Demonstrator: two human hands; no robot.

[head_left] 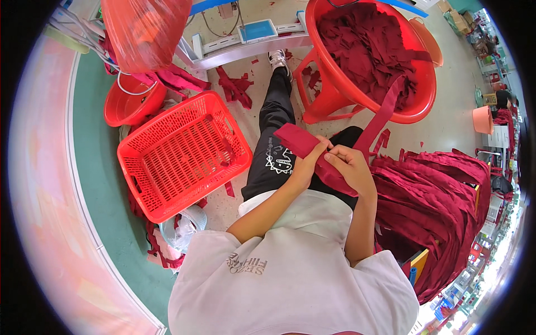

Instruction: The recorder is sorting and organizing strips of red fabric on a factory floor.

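Note:
A dark red fabric strip (297, 139) is held over my lap, partly folded between my two hands. My left hand (307, 166) pinches it, with one flat end sticking out to the left past the fingers. Close beside it, my right hand (354, 172) is closed on the same cloth, thumb and fingertips pressed together. From near the right hand a long band of cloth (383, 111) runs up to the red tub (425, 103), which is full of crumpled dark red fabric pieces (363, 47). Where exactly the band joins the held piece is hidden.
On the left stand a red perforated basket (184, 159) and a smaller red bucket (120, 106). A red plastic bag (146, 33) hangs above them. Long dark red strips (430, 201) are heaped at my right. A metal frame (251, 44) crosses ahead; scraps lie on the floor.

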